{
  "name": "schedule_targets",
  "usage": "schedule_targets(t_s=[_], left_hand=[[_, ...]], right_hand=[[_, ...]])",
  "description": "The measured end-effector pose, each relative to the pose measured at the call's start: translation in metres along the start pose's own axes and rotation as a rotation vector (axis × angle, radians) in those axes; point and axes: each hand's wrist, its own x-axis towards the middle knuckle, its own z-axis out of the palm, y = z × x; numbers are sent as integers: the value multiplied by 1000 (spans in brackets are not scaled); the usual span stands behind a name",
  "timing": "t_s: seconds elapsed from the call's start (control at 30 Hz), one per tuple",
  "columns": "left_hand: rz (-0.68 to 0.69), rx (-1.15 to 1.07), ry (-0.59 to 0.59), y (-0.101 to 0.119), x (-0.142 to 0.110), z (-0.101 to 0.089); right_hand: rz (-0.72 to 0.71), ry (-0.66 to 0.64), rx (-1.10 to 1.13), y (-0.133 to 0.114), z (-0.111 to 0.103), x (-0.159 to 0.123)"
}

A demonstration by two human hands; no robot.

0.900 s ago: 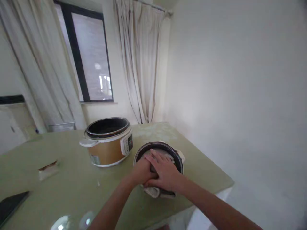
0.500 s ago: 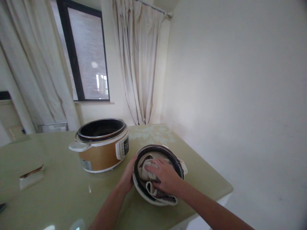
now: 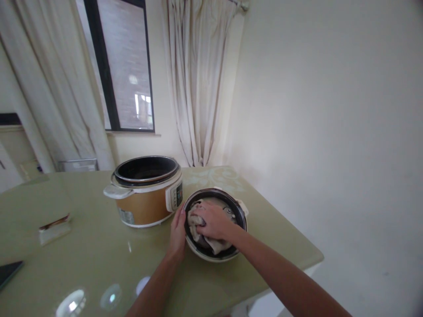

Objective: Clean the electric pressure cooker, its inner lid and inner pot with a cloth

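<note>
An upturned pressure cooker lid [image 3: 204, 256] lies on the table, its dark inner ring and metal inside facing up. My left hand [image 3: 178, 232] is closed against the lid's left rim, thumb and fingers along the edge. Inside the lid, my right hand [image 3: 215, 220] grips a bunched beige and grey cloth [image 3: 218, 246], pressing it onto the left part of the inner face. Small metal fittings [image 3: 229, 211] show right of my fingers. Behind and left of the lid stands the gold and white pressure cooker [image 3: 147, 207], uncovered, with a dark interior.
The green glossy table [image 3: 99, 246] ends at a right edge near a plain wall [image 3: 317, 132]. On the left lie a small clear packet [image 3: 55, 232] and a dark flat object [image 3: 9, 272]. Curtains [image 3: 198, 88] and a window are behind.
My left hand has moved from beside my right hand over the lid to its left rim. My right hand has gathered the cloth and shifted it left and up inside the lid.
</note>
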Motion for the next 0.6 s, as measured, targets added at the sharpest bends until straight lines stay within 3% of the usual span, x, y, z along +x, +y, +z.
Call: schedule_targets(t_s=[0.17, 0.37, 0.47, 0.6], left_hand=[[7, -73, 43, 4, 3, -1], [193, 191, 20, 10, -3, 2], [171, 207, 5, 12, -3, 3], [177, 194, -17, 12, -2, 4]], right_hand=[[-75, -2, 51, -11, 0, -36], [-24, -130, -12, 21, -14, -60], [75, -112, -119, 37, -23, -51], [250, 62, -165, 35, -24, -9]])
